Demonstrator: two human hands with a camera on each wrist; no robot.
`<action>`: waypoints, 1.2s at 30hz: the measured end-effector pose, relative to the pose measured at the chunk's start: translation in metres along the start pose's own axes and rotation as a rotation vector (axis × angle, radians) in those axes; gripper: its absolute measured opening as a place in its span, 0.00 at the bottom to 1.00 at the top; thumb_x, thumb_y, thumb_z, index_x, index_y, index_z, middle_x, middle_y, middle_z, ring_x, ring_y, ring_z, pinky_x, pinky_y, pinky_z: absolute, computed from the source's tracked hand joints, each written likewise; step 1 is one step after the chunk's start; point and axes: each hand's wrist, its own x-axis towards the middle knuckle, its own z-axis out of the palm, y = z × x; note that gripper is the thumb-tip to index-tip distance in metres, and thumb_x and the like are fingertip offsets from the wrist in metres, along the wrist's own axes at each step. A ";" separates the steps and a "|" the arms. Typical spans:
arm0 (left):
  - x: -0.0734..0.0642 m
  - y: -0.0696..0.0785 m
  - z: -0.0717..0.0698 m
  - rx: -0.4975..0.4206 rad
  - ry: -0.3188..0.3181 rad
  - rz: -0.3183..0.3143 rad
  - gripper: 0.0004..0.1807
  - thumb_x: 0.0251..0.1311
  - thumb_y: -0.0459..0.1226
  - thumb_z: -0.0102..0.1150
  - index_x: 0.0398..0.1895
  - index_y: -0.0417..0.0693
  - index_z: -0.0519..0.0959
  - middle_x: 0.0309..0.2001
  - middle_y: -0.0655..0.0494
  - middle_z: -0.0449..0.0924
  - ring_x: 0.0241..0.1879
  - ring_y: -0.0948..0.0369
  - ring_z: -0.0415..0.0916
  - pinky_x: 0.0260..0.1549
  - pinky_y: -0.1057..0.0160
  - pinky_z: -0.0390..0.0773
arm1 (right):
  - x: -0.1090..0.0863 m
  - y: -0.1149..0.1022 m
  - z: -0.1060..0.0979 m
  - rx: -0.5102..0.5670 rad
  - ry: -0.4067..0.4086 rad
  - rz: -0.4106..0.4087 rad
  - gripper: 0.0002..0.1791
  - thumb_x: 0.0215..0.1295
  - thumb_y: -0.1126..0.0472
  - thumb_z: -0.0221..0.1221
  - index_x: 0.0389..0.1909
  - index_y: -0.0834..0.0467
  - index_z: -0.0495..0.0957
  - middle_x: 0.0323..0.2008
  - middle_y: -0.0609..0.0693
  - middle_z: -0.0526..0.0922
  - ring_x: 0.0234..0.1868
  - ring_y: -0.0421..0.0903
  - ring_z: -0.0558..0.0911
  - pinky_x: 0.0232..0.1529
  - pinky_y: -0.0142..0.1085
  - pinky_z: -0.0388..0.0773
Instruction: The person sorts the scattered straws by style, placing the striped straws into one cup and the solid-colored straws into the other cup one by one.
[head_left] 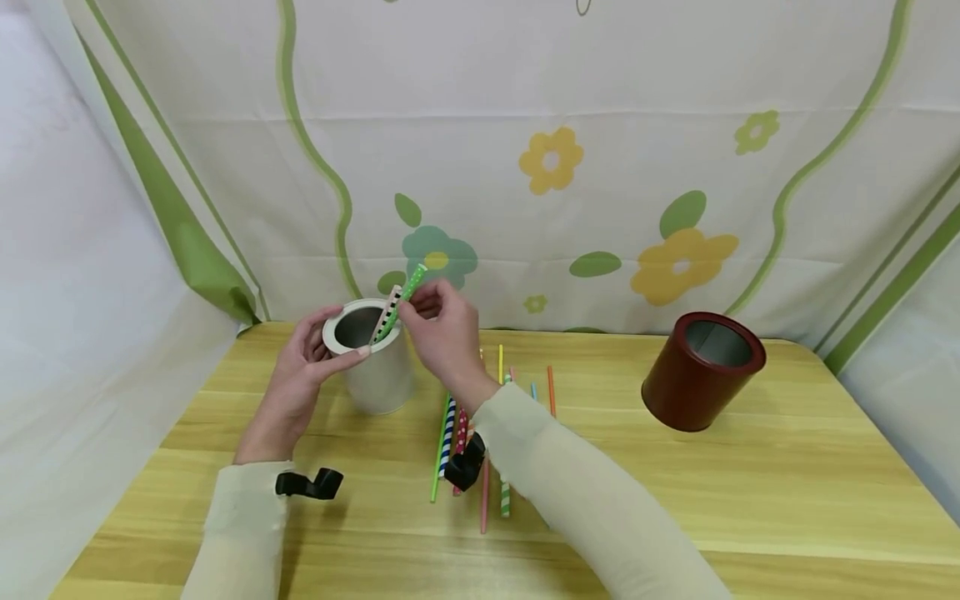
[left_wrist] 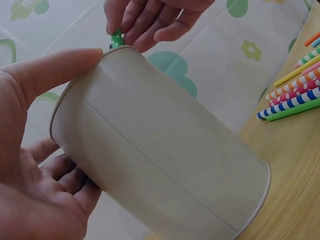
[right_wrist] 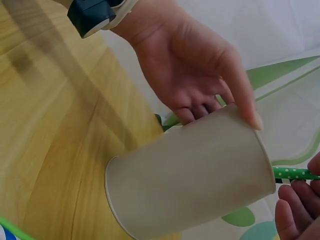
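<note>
No text, label, brand, number or sign could be read (at least in these three views): none legible showed on the white can (head_left: 381, 379), the red can (head_left: 686, 383), the straws (head_left: 447, 437) or the cloth (head_left: 450, 75).

The lower ends of the green dotted straw (head_left: 409, 287) and the black-striped straw (head_left: 389, 312) are hidden inside the white canister (head_left: 381, 379), whose inner floor cannot be made out. The right sleeve (head_left: 585, 492) covers part of the straw pile (head_left: 447, 437), so its straws cannot be counted. In the right wrist view, the canister hides some fingertips of the left grip (head_left: 296, 375), and the right edge cuts off the right grip (head_left: 447, 329). In the left wrist view, that edge crops the pile instead.
</note>
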 end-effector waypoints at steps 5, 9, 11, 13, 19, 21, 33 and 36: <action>0.000 0.000 0.000 -0.010 0.008 0.010 0.41 0.68 0.31 0.71 0.80 0.55 0.63 0.80 0.55 0.66 0.71 0.63 0.67 0.61 0.75 0.72 | -0.001 0.003 0.006 -0.034 -0.020 0.017 0.07 0.73 0.58 0.67 0.47 0.56 0.82 0.43 0.49 0.88 0.39 0.42 0.83 0.40 0.30 0.83; 0.000 -0.001 0.000 -0.014 0.011 0.005 0.41 0.67 0.30 0.71 0.80 0.54 0.63 0.80 0.54 0.65 0.70 0.63 0.68 0.61 0.75 0.72 | -0.002 0.006 0.010 -0.068 -0.031 0.025 0.07 0.72 0.58 0.68 0.45 0.55 0.83 0.39 0.48 0.87 0.36 0.41 0.81 0.35 0.29 0.80; 0.000 -0.001 0.000 -0.014 0.010 0.002 0.42 0.68 0.30 0.71 0.80 0.54 0.62 0.80 0.54 0.65 0.70 0.64 0.68 0.61 0.75 0.72 | -0.002 0.007 0.012 -0.084 -0.033 0.027 0.07 0.71 0.57 0.68 0.45 0.55 0.83 0.37 0.47 0.86 0.36 0.40 0.80 0.34 0.28 0.79; 0.000 -0.001 0.000 -0.015 0.008 0.001 0.42 0.68 0.30 0.71 0.81 0.54 0.62 0.80 0.54 0.65 0.70 0.64 0.68 0.62 0.75 0.72 | -0.002 0.008 0.013 -0.096 -0.034 0.029 0.07 0.70 0.57 0.68 0.44 0.55 0.83 0.36 0.47 0.85 0.36 0.40 0.80 0.34 0.27 0.78; -0.001 -0.001 0.002 -0.018 0.004 -0.003 0.42 0.68 0.30 0.71 0.82 0.54 0.62 0.80 0.55 0.66 0.69 0.65 0.69 0.61 0.75 0.73 | -0.005 0.012 0.013 -0.121 -0.040 0.050 0.07 0.70 0.56 0.68 0.43 0.54 0.83 0.35 0.46 0.84 0.37 0.40 0.79 0.33 0.27 0.76; 0.000 -0.001 0.002 -0.019 0.002 -0.001 0.43 0.68 0.30 0.71 0.82 0.54 0.62 0.80 0.55 0.66 0.69 0.65 0.69 0.62 0.75 0.73 | -0.006 0.014 0.013 -0.127 -0.042 0.053 0.07 0.70 0.56 0.68 0.43 0.53 0.83 0.35 0.46 0.84 0.36 0.40 0.79 0.33 0.27 0.76; 0.000 0.000 0.003 -0.020 -0.003 -0.014 0.44 0.68 0.31 0.71 0.83 0.55 0.61 0.81 0.55 0.64 0.72 0.63 0.66 0.62 0.75 0.72 | -0.009 0.017 0.010 -0.077 -0.050 0.046 0.06 0.69 0.57 0.69 0.43 0.52 0.83 0.35 0.46 0.85 0.36 0.39 0.80 0.35 0.28 0.78; 0.000 0.000 0.002 -0.021 0.001 -0.017 0.45 0.68 0.31 0.71 0.84 0.55 0.60 0.82 0.54 0.63 0.73 0.62 0.65 0.62 0.76 0.71 | -0.011 0.018 0.008 -0.051 -0.057 0.057 0.07 0.69 0.57 0.70 0.43 0.52 0.83 0.37 0.46 0.85 0.38 0.39 0.80 0.38 0.28 0.79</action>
